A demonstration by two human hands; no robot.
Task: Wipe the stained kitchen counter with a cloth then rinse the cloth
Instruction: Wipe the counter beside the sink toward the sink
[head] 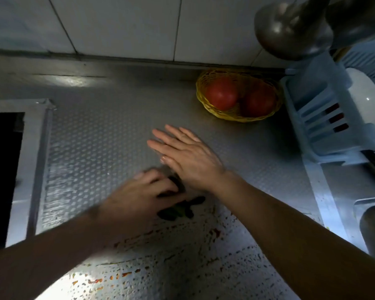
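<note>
A dark green cloth (178, 210) lies bunched on the embossed metal counter (100, 137), mostly hidden under my left hand (136, 198), which is blurred and closed on it. My right hand (182, 154) is flat, fingers straight and slightly apart, just beyond the cloth, holding nothing. Reddish-orange stains (215, 232) speckle the counter in front of the cloth, with more red-orange spots (126, 274) toward the near edge.
A yellow wicker basket (204, 81) holding two tomatoes (222, 95) stands at the back. A light blue dish rack (318, 118) with a white bowl (364, 98) fills the right. A sink edge (370, 221) shows at lower right, a dark hob opening (2, 169) at left.
</note>
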